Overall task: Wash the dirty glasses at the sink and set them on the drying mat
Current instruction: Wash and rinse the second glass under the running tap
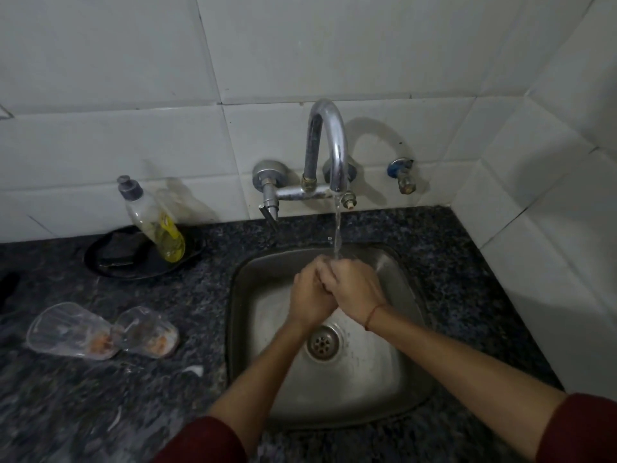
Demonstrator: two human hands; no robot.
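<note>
Two hands clasped together under running tap
Left hand (309, 297) and right hand (355, 289) grip only each other; two dirty glasses (100, 332) lie on worktop (100, 412)

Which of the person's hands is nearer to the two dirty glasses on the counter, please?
Left. The left hand sits on the glasses' side of the sink; the right hand, clasped against it, lies farther away.

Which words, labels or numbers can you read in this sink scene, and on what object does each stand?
No text reads clearly.
Yellow label on the dish soap bottle: print too blurred to read.
The two glasses, tap and sink: no lettering visible.
</note>
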